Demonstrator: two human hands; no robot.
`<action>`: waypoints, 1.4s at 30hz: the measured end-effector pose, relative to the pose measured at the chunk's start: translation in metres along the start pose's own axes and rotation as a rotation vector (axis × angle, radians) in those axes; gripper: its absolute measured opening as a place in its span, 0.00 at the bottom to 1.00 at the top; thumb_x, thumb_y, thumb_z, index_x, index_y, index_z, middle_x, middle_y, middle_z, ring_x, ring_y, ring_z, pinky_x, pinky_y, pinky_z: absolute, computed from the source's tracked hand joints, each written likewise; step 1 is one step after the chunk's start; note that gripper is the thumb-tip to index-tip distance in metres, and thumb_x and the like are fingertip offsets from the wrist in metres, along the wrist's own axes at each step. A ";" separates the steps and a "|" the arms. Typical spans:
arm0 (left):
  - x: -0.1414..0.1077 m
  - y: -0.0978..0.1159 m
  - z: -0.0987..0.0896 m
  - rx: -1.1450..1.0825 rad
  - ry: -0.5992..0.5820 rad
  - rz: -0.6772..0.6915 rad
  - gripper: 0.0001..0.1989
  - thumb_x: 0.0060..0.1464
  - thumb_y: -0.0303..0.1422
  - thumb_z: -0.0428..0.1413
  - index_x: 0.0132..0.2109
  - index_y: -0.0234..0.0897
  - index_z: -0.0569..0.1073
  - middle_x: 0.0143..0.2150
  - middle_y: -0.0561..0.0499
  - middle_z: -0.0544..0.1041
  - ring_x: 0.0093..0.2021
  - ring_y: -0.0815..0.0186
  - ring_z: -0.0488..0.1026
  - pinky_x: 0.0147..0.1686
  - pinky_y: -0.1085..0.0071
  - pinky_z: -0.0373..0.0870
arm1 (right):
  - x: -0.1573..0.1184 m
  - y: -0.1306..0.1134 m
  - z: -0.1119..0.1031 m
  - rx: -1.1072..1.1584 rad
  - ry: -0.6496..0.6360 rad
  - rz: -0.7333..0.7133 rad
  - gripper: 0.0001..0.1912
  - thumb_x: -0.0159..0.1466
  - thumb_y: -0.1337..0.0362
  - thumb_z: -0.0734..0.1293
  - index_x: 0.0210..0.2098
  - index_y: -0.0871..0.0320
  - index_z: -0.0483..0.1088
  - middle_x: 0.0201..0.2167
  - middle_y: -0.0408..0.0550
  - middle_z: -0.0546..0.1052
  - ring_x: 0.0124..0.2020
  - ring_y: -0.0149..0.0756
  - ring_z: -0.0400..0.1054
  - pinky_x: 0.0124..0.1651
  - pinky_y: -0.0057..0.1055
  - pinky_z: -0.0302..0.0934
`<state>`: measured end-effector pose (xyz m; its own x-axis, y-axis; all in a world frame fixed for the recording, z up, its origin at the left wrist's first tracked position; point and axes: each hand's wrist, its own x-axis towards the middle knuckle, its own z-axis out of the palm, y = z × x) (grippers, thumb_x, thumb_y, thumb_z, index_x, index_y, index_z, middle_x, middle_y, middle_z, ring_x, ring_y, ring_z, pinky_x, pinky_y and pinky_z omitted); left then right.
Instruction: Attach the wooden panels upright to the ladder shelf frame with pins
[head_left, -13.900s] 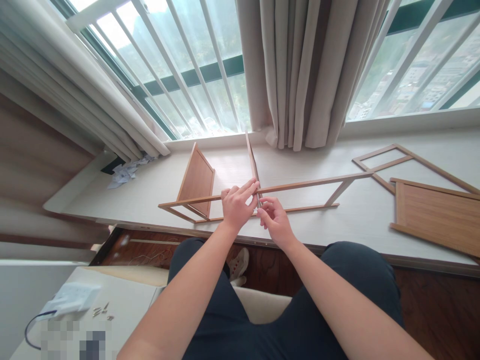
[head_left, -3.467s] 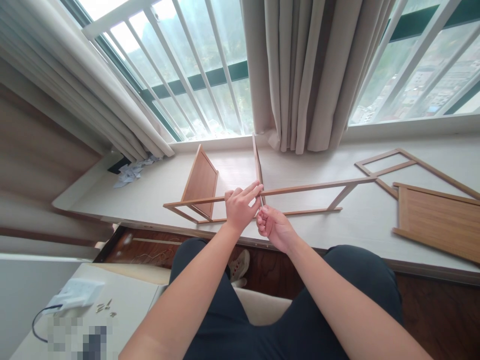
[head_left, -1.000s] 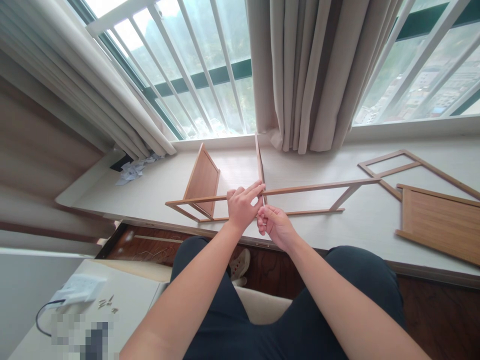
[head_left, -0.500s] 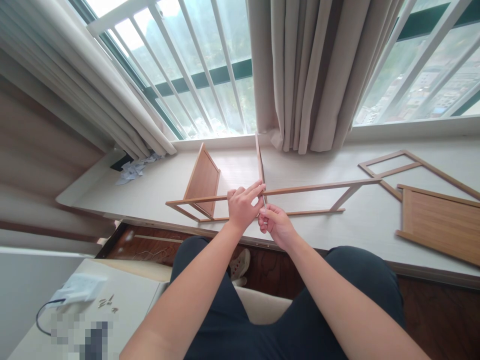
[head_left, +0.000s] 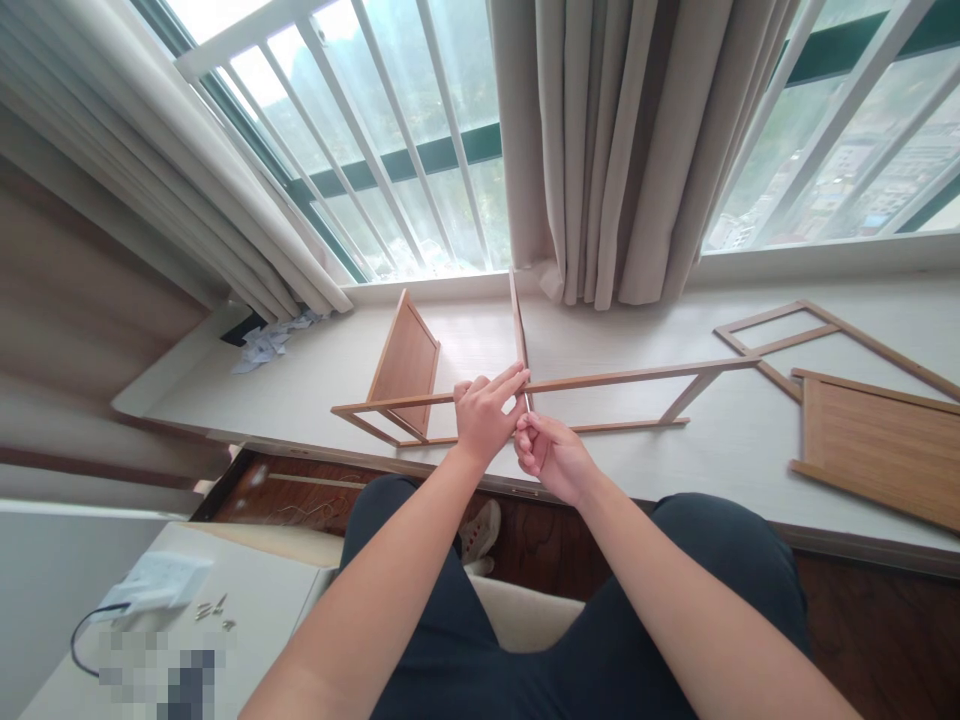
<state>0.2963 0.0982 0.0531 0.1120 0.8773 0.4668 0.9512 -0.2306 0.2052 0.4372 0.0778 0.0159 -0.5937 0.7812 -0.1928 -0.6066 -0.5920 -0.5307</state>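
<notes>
A ladder-like wooden frame (head_left: 630,378) stands on its long edge on the pale sill in front of me. Two wooden panels meet it from behind: a left panel (head_left: 405,360) and a middle panel (head_left: 519,320) seen nearly edge-on. My left hand (head_left: 484,410) wraps over the upper rail where the middle panel joins, its fingers reaching onto the joint. Just below and to the right, my right hand (head_left: 547,450) pinches a thin metal hex key (head_left: 529,402), its tip up against the rail. The contact point is hidden by my fingers.
At the right lie another wooden frame (head_left: 795,345) and a wooden panel (head_left: 885,440). Crumpled paper (head_left: 262,345) sits at the sill's left end. Several small screws (head_left: 214,608) and a white power strip (head_left: 161,580) are on the cabinet at lower left. Curtains (head_left: 600,150) hang behind.
My right hand has turned slightly about the hex key, its fingers shifting a little left. My left hand and the wooden frame stay in place.
</notes>
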 end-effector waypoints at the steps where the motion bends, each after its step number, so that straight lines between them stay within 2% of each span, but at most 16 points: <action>1: 0.000 0.000 0.000 -0.001 0.001 0.002 0.17 0.63 0.33 0.60 0.57 0.54 0.81 0.62 0.58 0.78 0.43 0.59 0.79 0.51 0.54 0.63 | 0.000 0.000 0.000 0.012 -0.013 0.012 0.15 0.60 0.52 0.75 0.34 0.56 0.72 0.22 0.40 0.70 0.18 0.28 0.57 0.18 0.25 0.48; 8: -0.001 -0.001 0.001 0.000 0.004 0.011 0.18 0.63 0.33 0.60 0.58 0.54 0.80 0.62 0.59 0.78 0.43 0.59 0.79 0.51 0.54 0.63 | -0.002 -0.001 0.000 0.138 -0.066 0.063 0.12 0.61 0.56 0.76 0.35 0.56 0.72 0.23 0.37 0.67 0.19 0.25 0.50 0.19 0.22 0.46; 18: 0.000 0.000 0.001 0.007 0.007 0.015 0.17 0.63 0.33 0.60 0.57 0.54 0.80 0.62 0.59 0.78 0.43 0.60 0.79 0.51 0.54 0.63 | -0.003 0.000 0.002 0.179 -0.074 0.069 0.14 0.60 0.55 0.77 0.35 0.56 0.72 0.22 0.36 0.67 0.19 0.25 0.51 0.18 0.21 0.45; 31: -0.001 0.000 0.000 0.014 0.004 0.018 0.17 0.63 0.34 0.60 0.58 0.54 0.80 0.62 0.59 0.78 0.43 0.61 0.79 0.51 0.54 0.63 | -0.002 0.000 0.003 -0.045 0.080 0.000 0.21 0.54 0.52 0.81 0.29 0.58 0.71 0.20 0.40 0.72 0.17 0.24 0.60 0.18 0.20 0.48; 42: 0.000 0.000 0.000 0.020 0.001 0.020 0.17 0.63 0.33 0.60 0.58 0.54 0.81 0.62 0.58 0.78 0.43 0.60 0.79 0.51 0.55 0.62 | -0.002 -0.002 0.005 -0.054 0.065 -0.016 0.19 0.56 0.52 0.80 0.29 0.59 0.73 0.19 0.41 0.72 0.16 0.25 0.59 0.18 0.22 0.49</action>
<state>0.2959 0.0980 0.0531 0.1308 0.8723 0.4711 0.9543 -0.2395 0.1786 0.4365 0.0764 0.0217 -0.5472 0.8030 -0.2362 -0.5856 -0.5689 -0.5774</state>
